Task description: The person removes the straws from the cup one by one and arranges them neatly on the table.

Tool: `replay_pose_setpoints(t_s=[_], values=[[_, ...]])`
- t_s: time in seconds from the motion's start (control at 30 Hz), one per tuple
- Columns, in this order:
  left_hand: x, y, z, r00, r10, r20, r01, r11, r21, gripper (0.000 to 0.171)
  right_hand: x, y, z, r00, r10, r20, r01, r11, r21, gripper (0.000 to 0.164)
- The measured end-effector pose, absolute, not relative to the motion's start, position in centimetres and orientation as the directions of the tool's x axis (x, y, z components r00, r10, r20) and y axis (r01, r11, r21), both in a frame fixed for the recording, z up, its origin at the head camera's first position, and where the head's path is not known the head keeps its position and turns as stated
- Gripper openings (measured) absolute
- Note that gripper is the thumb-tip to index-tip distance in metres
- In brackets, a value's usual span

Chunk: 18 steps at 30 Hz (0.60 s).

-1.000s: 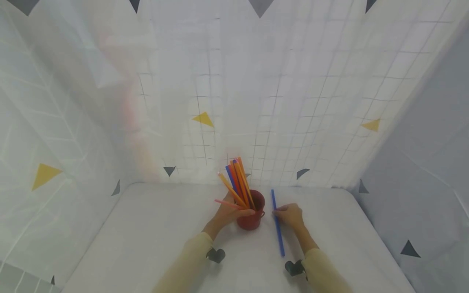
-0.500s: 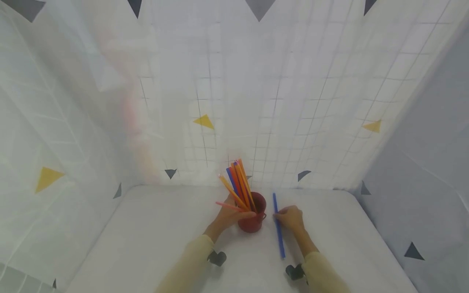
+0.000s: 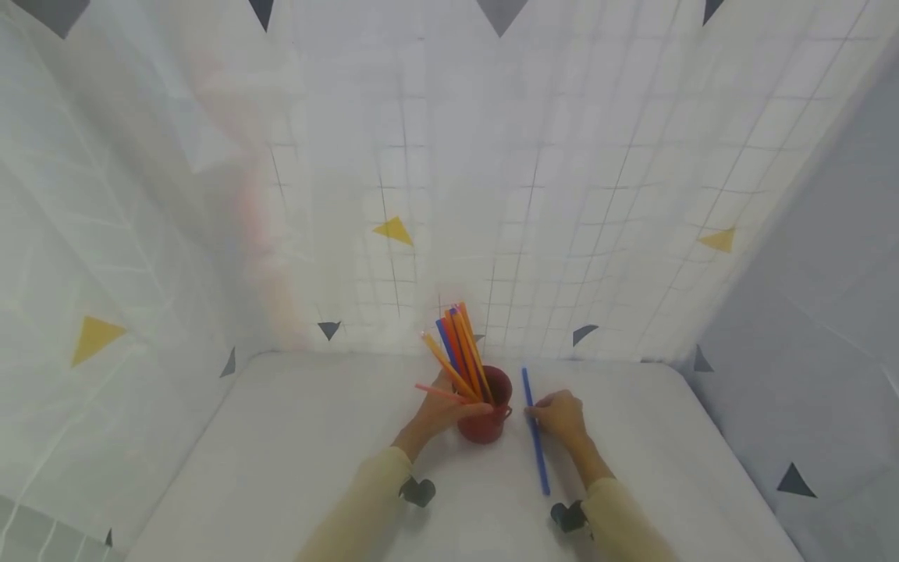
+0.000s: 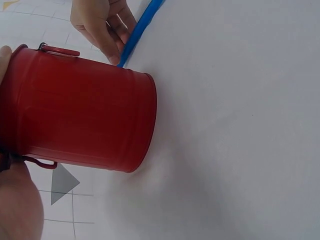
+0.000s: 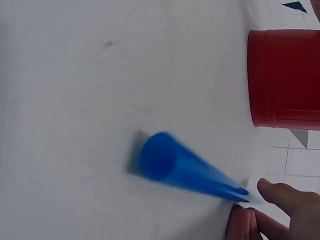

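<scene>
A small red metal bucket [image 3: 481,425] stands on the white table, holding several orange, red and blue straws [image 3: 460,351] that lean left. My left hand [image 3: 438,407] grips the bucket at its upper left side, thumb across the front near the rim. A thin pinkish rod [image 3: 438,393] sticks out left over that hand. To the right of the bucket, my right hand [image 3: 559,415] pinches a blue straw [image 3: 538,457] near its middle. In the right wrist view the straw's hollow end [image 5: 159,157] faces the camera, its shadow close beside it on the table.
The white table [image 3: 295,468] has rounded back corners. White sheets with grid lines and yellow and dark triangles [image 3: 393,229] hang behind and on both sides. Dark wrist camera mounts [image 3: 567,517] sit at both sleeves.
</scene>
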State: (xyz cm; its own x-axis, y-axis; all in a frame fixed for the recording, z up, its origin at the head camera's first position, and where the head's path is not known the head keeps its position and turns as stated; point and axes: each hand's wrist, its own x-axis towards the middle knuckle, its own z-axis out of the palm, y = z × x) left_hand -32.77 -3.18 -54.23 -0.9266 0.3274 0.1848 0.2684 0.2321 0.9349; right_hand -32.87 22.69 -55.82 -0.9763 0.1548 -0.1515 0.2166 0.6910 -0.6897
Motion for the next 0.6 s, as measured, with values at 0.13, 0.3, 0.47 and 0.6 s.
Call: replay_pose_setpoints(t_s=[0.13,0.3,0.47,0.6], values=[[-32.8,-3.1,-54.3,-0.930,0.320,0.181,0.261,0.228,0.938,0.091,-33.3,22.8,-54.7,-0.985,0.137,-0.104,0.170,0.684,-0.710,0.029],[-32.6,-3.1,-54.3,-0.924,0.326,0.199,0.275,0.206,0.939,0.090,-33.8,21.9,-51.6,-0.992,0.127,0.024,0.065,0.650,-0.757,0.030],[-32.6,-3.1,-54.1,-0.908,0.340,0.244,0.320,0.188,0.929,0.095,-34.4,20.0,-48.3,-0.983,0.059,0.174,-0.089,0.676,-0.732,0.028],[-32.5,-3.2,-53.5,-0.904,0.336,0.263,0.341,0.199,0.919,0.098,-35.0,18.2,-46.5,-0.966,-0.090,0.241,-0.241,0.647,-0.724,0.028]])
